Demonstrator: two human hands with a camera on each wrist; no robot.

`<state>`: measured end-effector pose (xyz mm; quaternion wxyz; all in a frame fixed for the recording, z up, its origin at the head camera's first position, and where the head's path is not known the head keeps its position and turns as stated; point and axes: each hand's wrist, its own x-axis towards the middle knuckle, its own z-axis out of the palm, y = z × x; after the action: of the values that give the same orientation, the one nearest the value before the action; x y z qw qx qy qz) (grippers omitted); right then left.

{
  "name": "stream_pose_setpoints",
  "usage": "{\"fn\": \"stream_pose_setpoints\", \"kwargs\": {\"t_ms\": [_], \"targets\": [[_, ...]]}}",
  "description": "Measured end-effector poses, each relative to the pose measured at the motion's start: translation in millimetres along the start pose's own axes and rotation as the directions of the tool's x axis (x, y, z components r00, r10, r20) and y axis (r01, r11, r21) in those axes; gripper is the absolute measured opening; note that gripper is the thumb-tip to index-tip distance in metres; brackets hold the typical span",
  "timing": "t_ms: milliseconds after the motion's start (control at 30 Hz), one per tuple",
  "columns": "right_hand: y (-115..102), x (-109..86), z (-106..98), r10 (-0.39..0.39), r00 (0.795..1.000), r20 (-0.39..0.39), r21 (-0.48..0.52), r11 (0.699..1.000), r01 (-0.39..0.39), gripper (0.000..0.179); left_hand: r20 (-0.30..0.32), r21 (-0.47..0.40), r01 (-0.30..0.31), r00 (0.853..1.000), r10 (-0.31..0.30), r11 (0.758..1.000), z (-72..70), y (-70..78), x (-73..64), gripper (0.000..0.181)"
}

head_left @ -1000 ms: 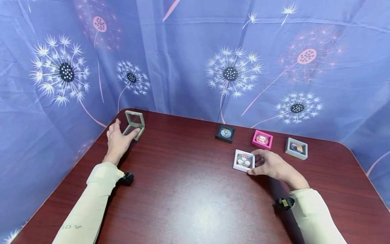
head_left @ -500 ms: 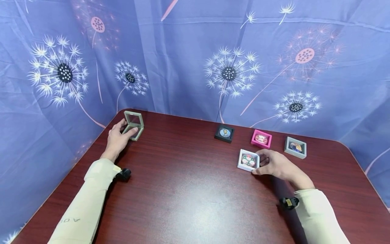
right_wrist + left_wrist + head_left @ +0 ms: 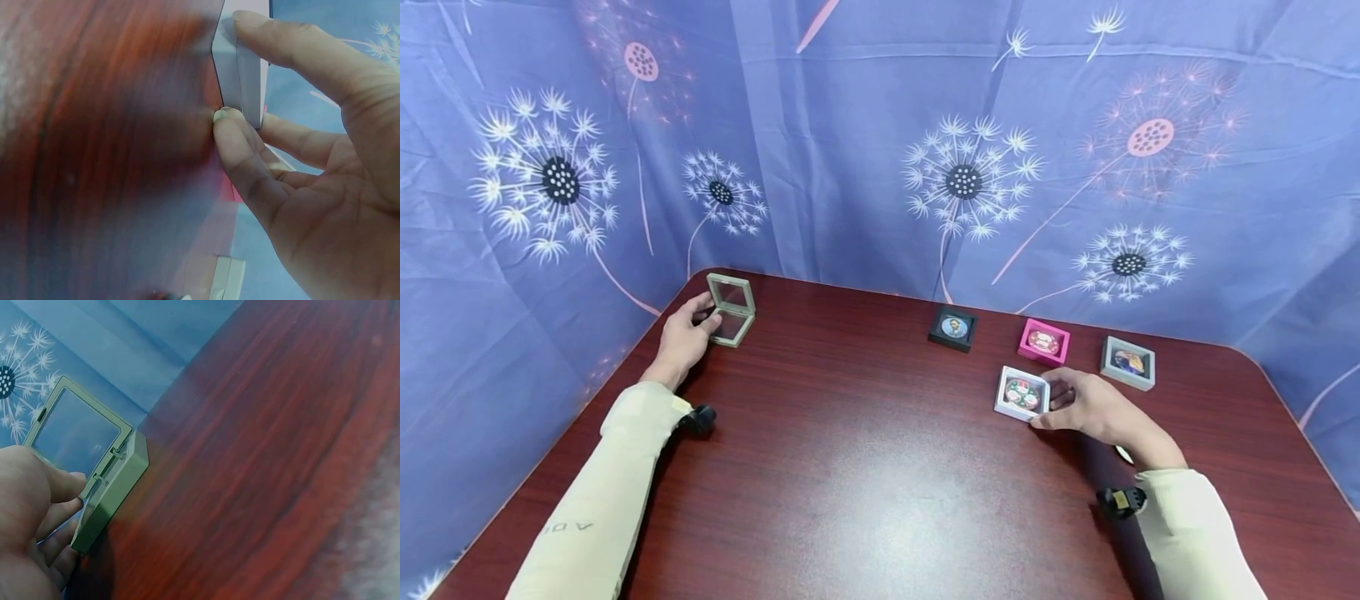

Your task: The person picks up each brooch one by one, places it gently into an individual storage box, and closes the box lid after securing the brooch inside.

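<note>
At the table's back left corner stands a green hinged display case (image 3: 732,308), its clear-windowed lid raised. My left hand (image 3: 683,337) is at its left side, thumb and fingers curled at the edge of the base; in the left wrist view the thumb (image 3: 65,484) overlaps the case. My right hand (image 3: 1093,406) grips a white display case (image 3: 1022,393) by its right edge, thumb in front and fingers behind. A round picture piece with red, green and white shows in its window. From the right wrist view, the white case's side (image 3: 240,75) lies between thumb and fingers.
Behind the white case, a black case (image 3: 953,328), a pink case (image 3: 1043,342) and a grey case (image 3: 1128,362) lie in a row, each with a round picture. A small pale object (image 3: 1123,454) peeks out beside the right wrist. Blue dandelion-print cloth borders the table.
My right hand has slid the white case rightward. The left thumb has drawn back left over the green case's base, while that case stays in place. A pale object has come into view by the right wrist.
</note>
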<state>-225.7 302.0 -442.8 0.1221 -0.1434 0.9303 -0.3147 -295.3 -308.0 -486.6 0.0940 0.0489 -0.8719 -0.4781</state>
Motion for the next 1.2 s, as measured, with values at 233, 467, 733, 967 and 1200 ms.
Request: {"fn": "stream_pose_setpoints", "kwargs": {"t_ms": [233, 467, 733, 967, 1200], "targets": [[4.9, -2.6, -0.8, 0.015, 1.000, -0.010, 0.011, 1.000, -0.015, 0.070, 0.018, 0.008, 0.011, 1.000, -0.011, 1.000, -1.0, -0.8, 6.7, 0.052], [8.0, -6.9, -3.9, 0.041, 0.999, -0.015, 0.017, 0.999, -0.041, 0.073, 0.060, -0.023, -0.009, 0.998, 0.010, 1.000, -1.8, -0.9, 11.3, 0.053], [10.8, -8.9, -9.1, 0.045, 0.999, -0.016, 0.009, 0.999, -0.045, 0.073, 0.053, -0.016, -0.005, 0.999, 0.006, 1.000, -1.9, -1.8, 11.3, 0.047], [17.5, -10.9, -12.1, 0.061, 0.998, -0.024, -0.001, 0.998, -0.061, 0.076, 0.019, -0.005, -0.013, 1.000, 0.013, 1.000, -0.1, -3.9, 11.5, 0.041], [23.2, -14.3, -14.1, 0.061, 0.997, -0.043, 0.005, 0.998, -0.061, 0.076, 0.072, 0.072, -0.031, 0.997, 0.026, 0.997, -1.0, -3.1, 9.1, 0.040]]}}
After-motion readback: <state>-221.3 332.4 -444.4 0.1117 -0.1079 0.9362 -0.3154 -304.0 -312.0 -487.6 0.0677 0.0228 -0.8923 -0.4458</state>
